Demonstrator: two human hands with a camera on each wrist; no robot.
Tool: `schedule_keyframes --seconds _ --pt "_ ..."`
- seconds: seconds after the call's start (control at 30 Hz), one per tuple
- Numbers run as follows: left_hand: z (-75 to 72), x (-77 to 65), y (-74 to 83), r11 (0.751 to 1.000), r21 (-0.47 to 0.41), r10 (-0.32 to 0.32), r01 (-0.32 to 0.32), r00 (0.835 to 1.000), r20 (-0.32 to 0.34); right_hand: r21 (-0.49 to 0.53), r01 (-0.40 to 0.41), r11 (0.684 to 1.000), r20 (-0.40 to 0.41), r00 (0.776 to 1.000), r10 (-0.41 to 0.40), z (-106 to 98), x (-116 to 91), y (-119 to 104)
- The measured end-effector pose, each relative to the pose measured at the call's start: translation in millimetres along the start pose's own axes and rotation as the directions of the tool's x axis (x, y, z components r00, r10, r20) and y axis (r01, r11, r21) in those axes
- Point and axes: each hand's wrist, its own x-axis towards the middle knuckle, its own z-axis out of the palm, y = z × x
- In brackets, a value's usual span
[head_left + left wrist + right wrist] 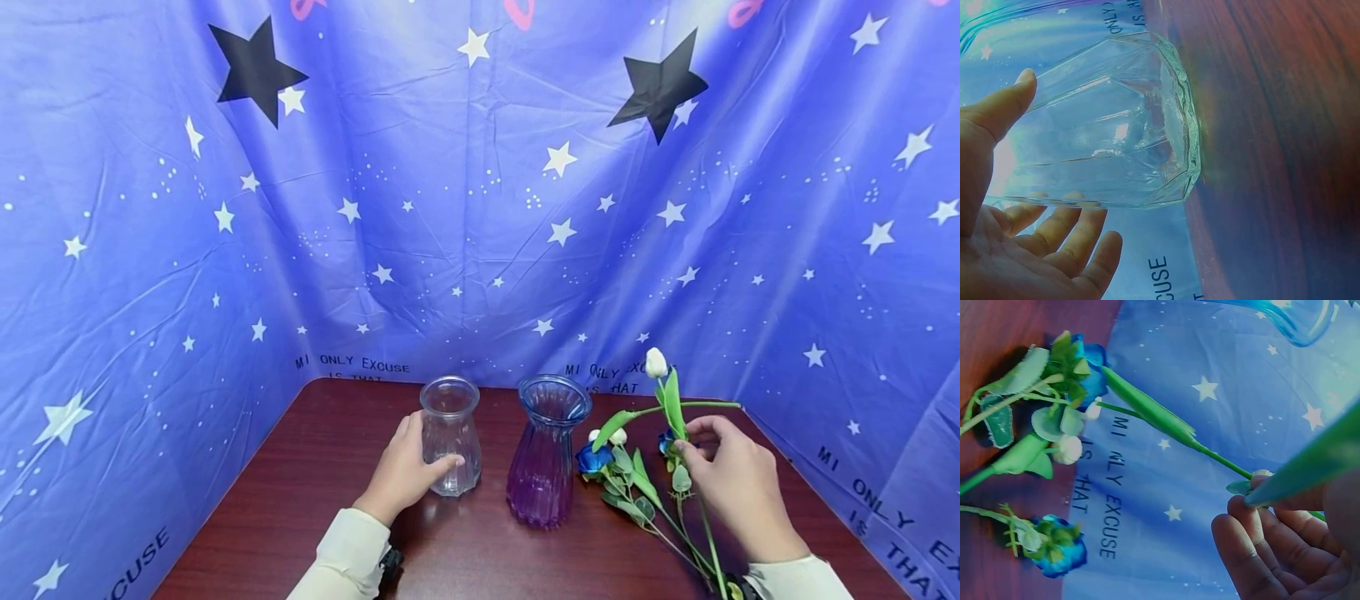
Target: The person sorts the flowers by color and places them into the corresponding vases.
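Left hand (401, 471) grasps clear glass vase (457, 433); right hand (738, 483) pinches white tulip (656, 363). Blue-purple vase (542, 475) stands between hands, blue rose (595, 460) just right of it.

- A small curtained booth (112, 275) around a table (262, 517).
- Blue-purple cloth (480, 250) hangs at the back and both sides, creased and folded.
- White stars (560, 159), black stars (258, 71) and lettering (386, 366) show across it.
- The table, dark red with a wood grain, reaches to the cloth.
- The cloth hides the room beyond, so whether this is a home or a studio is hard to tell.
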Motion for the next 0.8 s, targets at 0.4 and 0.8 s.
schedule_keyframes --seconds 0.4,0.8 --pt "0.1 -0.3 0.0 1.000 0.006 -0.001 0.001 1.000 0.001 0.010 0.034 0.999 -0.071 0.997 -0.033 -24 9 -7" --pt "-2.9 -1.8 4.9 1.000 0.024 -0.014 0.014 1.000 0.006 0.020 0.046 0.999 -0.108 0.993 -0.043 -44 21 -16"
